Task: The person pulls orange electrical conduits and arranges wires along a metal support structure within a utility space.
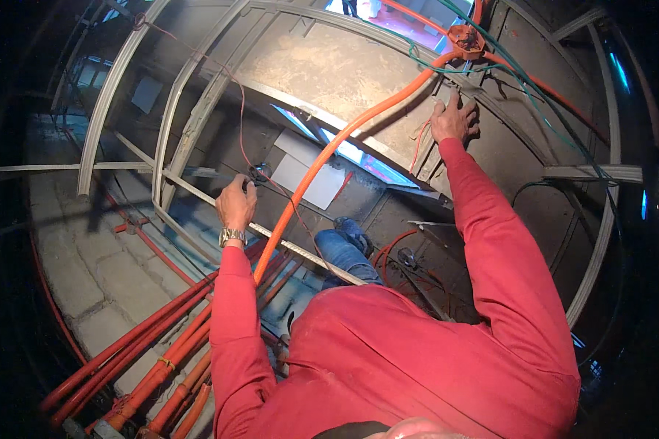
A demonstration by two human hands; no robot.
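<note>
My left hand [237, 203], with a watch [233, 235] on its wrist, is closed near the pale metal rail. A small dark thing lies at its fingertips; whether the hand grips it is unclear. Higher up on the right, my right hand [454, 119] rests against the dusty board [344, 72] by a metal channel, thumb and forefinger apart. Just left of it a thin red wire [420, 146] hangs. Above it sits an orange junction box [466, 42], joined by an orange conduit [322, 157] that curves down between my arms.
Metal framing [117, 88] stands at the left, with more on the right. Orange and red conduits [161, 366] run along the block wall [117, 278] at lower left. Green wires [523, 73] trail from the box. White sheets [307, 175] and coiled red tubing [388, 252] lie below.
</note>
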